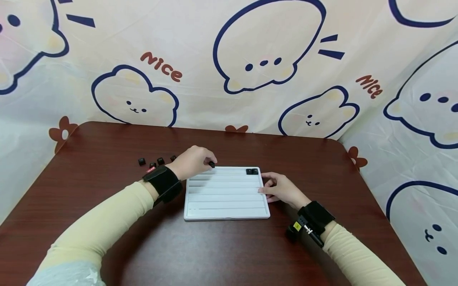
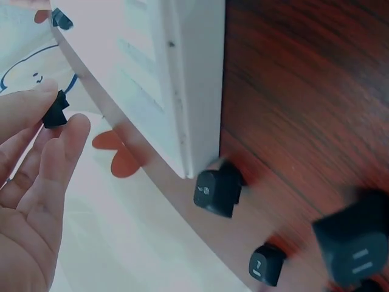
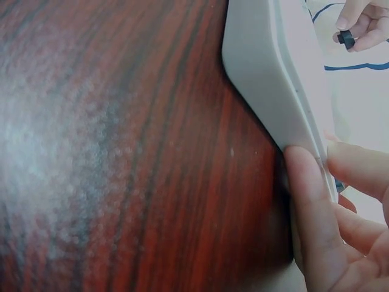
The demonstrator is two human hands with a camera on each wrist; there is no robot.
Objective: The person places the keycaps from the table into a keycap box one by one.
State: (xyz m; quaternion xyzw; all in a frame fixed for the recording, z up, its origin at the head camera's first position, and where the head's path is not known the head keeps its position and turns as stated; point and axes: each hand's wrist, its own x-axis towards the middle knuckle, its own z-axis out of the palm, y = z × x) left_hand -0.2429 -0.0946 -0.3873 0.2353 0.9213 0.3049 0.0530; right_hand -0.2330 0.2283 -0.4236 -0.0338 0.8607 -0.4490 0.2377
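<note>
My left hand (image 1: 195, 163) pinches a black keycap (image 2: 56, 111) between thumb and fingertips, over the far left corner of a white ridged tray (image 1: 222, 202). The tray lies flat on the table, with long parallel rows across it. Two black keycaps (image 1: 252, 171) sit side by side in its far right corner, in the top row. At the tray's right edge, my right hand (image 1: 282, 188) grips the rim, thumb and fingers on either side of it, as the right wrist view shows.
Several loose black keycaps (image 1: 142, 161) lie on the dark wooden table (image 1: 229, 254) left of the tray, partly behind my left wrist. Up close, one keycap (image 2: 214, 191) shows white printed marks. A patterned cloth (image 1: 200, 39) hangs behind the table and along its sides.
</note>
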